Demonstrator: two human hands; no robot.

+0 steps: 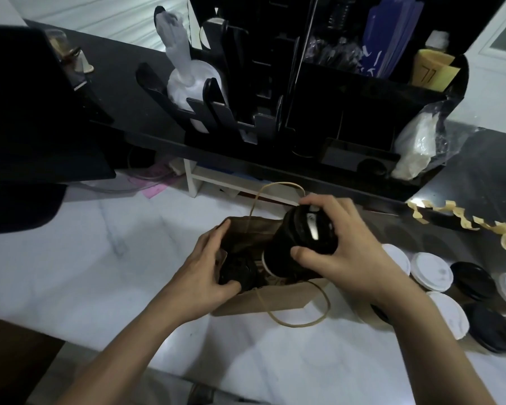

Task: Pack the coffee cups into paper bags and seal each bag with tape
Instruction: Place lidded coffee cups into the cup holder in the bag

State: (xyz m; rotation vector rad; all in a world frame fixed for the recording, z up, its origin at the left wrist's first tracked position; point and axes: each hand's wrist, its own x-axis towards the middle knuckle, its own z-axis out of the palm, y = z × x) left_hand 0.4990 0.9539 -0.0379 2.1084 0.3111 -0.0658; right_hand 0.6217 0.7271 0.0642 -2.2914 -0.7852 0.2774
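Holding the cup: right hand point(354, 252), fingers and thumb curled round the black lid end of a dark coffee cup point(301, 238).
Cup's position: tilted, base lowered into the mouth of the paper bag point(263, 302), lid end raised above the rim and leaned toward the far right.
Left hand point(205, 264): curled over the bag's left end, fingertips on the far rim, thumb at the near side, gripped on the paper there.
Bag: brown, stood open on the white worktop point(100, 258) between both hands; near cord handle point(298, 321) flopped forward onto the worktop, far handle looped up behind the cup.
Inside the bag: second cup point(237, 273) with a black lid, at the left end, just beside the tilted one and under the left palm.
Other cups: clustered at the right, near the right forearm, some with white lids point(431, 271), some with black lids point(473, 280).
Tape strips point(462, 219): tan, stuck in a row along the dark ledge at the right, apart from the bag.
Behind: black organiser point(333, 83) on the raised shelf, filled with packets and white plastic.
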